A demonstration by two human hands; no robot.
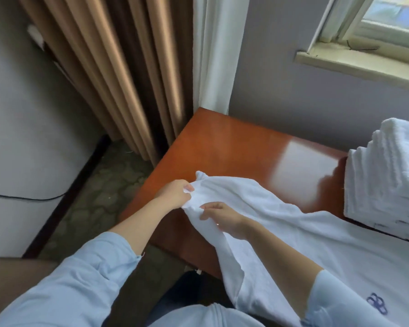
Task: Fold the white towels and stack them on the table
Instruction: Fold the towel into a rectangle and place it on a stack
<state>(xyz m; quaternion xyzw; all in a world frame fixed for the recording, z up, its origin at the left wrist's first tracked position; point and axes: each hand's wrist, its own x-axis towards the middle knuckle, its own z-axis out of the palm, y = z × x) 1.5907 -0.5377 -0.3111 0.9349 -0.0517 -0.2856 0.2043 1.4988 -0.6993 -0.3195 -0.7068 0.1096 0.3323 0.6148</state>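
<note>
A white terry towel [305, 232] at the glossy red-brown wooden table [234, 147], left edge
The left hand [175, 193] grasps its corner, the right hand [224, 219] pinches its hem; open tabletop lies centre frame.

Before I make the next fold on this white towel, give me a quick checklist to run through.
1. Corner grip: the left hand grips the loose white towel at one end: ok.
2. Second grip: the right hand is on the cloth, but whether it has a firm pinch: cannot tell.
3. Towel lying flat: bunched, with part hanging off the near edge: not ok.
4. Folding space: the glossy reddish-brown wooden table shows bare surface beyond the hands: ok.
5. Place to stack: the stack of folded white towels sits on the table's right: ok.
</note>
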